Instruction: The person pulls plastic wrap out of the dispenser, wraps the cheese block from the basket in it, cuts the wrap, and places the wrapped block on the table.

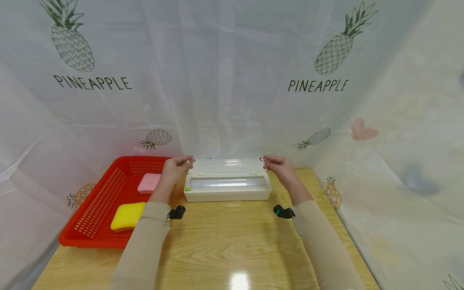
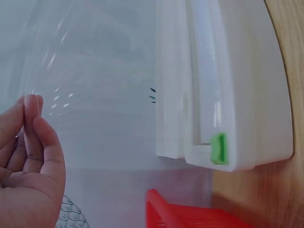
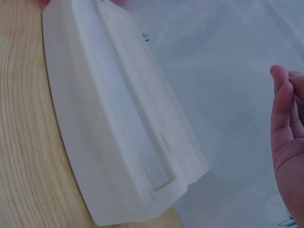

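A white cling film dispenser (image 1: 228, 196) lies lengthwise on the wooden table, its narrow window facing up. At its left end sits a green slider (image 2: 219, 148). Clear cling film (image 1: 226, 165) stretches between both hands, just above the dispenser's far side. The left hand (image 1: 175, 169) pinches the film's left corner between thumb and fingertips; the left wrist view shows this hand (image 2: 38, 156) with shiny creases running from its fingertips. Opposite it, the right hand (image 1: 282, 169) pinches the right corner. In the right wrist view, that hand's (image 3: 290, 133) thumb is partly hidden behind the fingers.
To the left stands a red plastic basket (image 1: 90, 243) holding a pink sponge (image 1: 148, 183) and a yellow sponge (image 1: 127, 216). A pale curtain (image 1: 232, 80) printed with pineapples hangs close behind the dispenser and along the sides. Bare wood (image 1: 221, 245) shows in front of the dispenser.
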Available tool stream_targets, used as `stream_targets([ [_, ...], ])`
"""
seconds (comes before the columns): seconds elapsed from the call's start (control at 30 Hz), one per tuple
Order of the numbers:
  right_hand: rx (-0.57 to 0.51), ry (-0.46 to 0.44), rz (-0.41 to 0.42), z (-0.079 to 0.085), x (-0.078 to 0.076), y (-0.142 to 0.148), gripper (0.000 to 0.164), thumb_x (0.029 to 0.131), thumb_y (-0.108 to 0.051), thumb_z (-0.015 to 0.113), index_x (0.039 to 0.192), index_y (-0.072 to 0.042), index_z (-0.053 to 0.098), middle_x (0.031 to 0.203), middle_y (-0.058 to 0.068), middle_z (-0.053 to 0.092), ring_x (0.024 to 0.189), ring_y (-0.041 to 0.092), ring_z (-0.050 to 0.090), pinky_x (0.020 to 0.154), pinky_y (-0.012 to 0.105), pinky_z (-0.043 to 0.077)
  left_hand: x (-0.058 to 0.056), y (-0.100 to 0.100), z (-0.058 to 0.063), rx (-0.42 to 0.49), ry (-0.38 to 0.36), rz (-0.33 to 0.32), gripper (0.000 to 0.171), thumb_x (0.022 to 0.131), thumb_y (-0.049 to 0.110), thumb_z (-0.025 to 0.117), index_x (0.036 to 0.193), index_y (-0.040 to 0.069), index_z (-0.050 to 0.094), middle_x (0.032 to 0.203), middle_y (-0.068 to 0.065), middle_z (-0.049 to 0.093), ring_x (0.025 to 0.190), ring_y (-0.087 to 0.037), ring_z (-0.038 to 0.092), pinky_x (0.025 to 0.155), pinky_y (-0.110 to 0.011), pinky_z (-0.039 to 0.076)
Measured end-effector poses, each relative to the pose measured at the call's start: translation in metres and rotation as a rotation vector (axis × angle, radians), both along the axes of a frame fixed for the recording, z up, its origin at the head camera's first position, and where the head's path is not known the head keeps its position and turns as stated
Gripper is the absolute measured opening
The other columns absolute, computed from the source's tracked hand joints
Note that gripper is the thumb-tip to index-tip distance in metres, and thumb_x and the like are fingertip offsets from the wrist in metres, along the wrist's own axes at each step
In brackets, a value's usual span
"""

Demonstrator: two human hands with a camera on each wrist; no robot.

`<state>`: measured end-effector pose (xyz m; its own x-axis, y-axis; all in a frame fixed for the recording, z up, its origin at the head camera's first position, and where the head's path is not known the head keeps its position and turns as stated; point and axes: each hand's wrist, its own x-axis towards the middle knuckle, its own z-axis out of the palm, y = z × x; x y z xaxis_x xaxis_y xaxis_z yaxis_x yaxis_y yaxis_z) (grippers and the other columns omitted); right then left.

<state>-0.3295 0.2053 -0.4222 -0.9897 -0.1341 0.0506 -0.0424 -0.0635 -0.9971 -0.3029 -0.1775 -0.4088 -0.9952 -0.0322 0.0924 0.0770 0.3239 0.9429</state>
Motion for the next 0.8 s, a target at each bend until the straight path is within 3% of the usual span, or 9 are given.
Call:
stream_targets([
  [0.13, 0.009, 0.013, -0.009, 0.007, -0.001, 0.0, 0.037, 0.095, 0.002, 0.059, 0.132, 0.006, 0.056, 0.123, 0.014, 0.064, 0.092, 0.021, 0.066, 0.078, 0.024, 0.054, -0.001, 0.0, 0.006, -0.009, 0.015, 0.0, 0.033, 0.098, 0.006, 0.058, 0.131, 0.004, 0.061, 0.12, -0.018, 0.065, 0.1, -0.026, 0.065, 0.076, -0.022, 0.055],
  [0.37, -0.018, 0.042, -0.017, 0.019, -0.003, 0.0, 0.037, 0.094, 0.005, 0.059, 0.131, 0.009, 0.056, 0.12, 0.014, 0.066, 0.083, 0.015, 0.067, 0.075, 0.023, 0.054, -0.002, -0.002, 0.021, -0.032, -0.007, 0.0, 0.035, 0.099, 0.009, 0.058, 0.133, 0.006, 0.06, 0.122, -0.014, 0.065, 0.107, -0.028, 0.063, 0.092, -0.035, 0.05],
  [0.53, 0.04, 0.074, -0.041, 0.028, -0.002, 0.001, 0.036, 0.094, -0.001, 0.062, 0.129, 0.005, 0.059, 0.114, 0.005, 0.07, 0.083, 0.014, 0.067, 0.075, 0.024, 0.054, 0.0, -0.001, 0.034, -0.051, -0.022, 0.007, 0.036, 0.099, 0.013, 0.059, 0.134, 0.008, 0.06, 0.123, -0.012, 0.065, 0.11, -0.028, 0.061, 0.097, -0.042, 0.047],
  [0.8, 0.017, 0.107, -0.026, 0.046, 0.0, 0.0, 0.038, 0.094, -0.001, 0.062, 0.131, 0.006, 0.057, 0.109, 0.0, 0.071, 0.084, 0.013, 0.067, 0.08, 0.025, 0.053, 0.003, -0.002, 0.053, -0.023, -0.044, 0.006, 0.035, 0.1, 0.012, 0.056, 0.135, 0.011, 0.059, 0.124, -0.007, 0.065, 0.109, -0.021, 0.062, 0.095, -0.028, 0.048],
])
